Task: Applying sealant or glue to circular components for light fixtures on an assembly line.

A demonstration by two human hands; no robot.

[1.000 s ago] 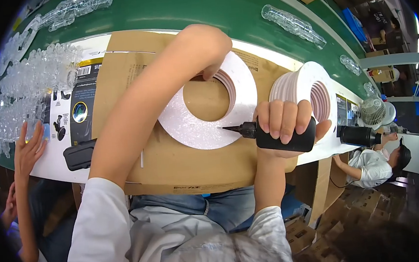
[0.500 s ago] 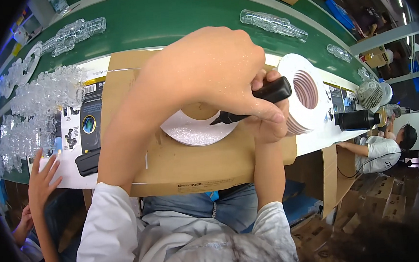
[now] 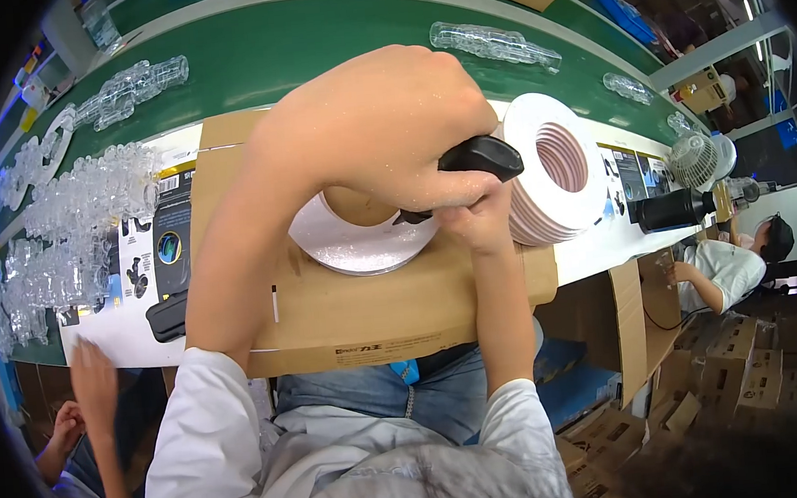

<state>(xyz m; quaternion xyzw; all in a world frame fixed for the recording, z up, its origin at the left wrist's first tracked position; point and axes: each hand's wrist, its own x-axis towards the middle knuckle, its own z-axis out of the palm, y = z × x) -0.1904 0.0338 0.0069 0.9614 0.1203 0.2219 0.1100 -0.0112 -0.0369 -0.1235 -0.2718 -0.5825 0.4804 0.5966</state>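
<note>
My left hand (image 3: 379,124) arches over a white ring-shaped disc (image 3: 366,256) with a speckled, glittery surface. Its thumb and fingers are closed around a thick black tool with a pointed tip (image 3: 483,156); the tip points down-left, close to the disc's right side. Just below the handle is my right hand (image 3: 476,222), fingers curled in; whatever it grips is hidden behind the left thumb. The disc lies on a brown cardboard box (image 3: 375,312) in front of me. Directly right of my hands stands a stack of white rings (image 3: 531,206) with pinkish edges.
Many clear plastic parts (image 3: 79,227) crowd the left of the green table (image 3: 307,41). A black object (image 3: 168,316) lies left of the box. Rightward are a black bottle (image 3: 672,211) and a small fan (image 3: 694,160). Another person's hand (image 3: 95,376) is at lower left; a person (image 3: 732,269) sits far right.
Both my hands and the black tool have shifted slightly left across the disc. The other person's spread hand at lower left has dropped and blurred. The whole view has shifted a little.
</note>
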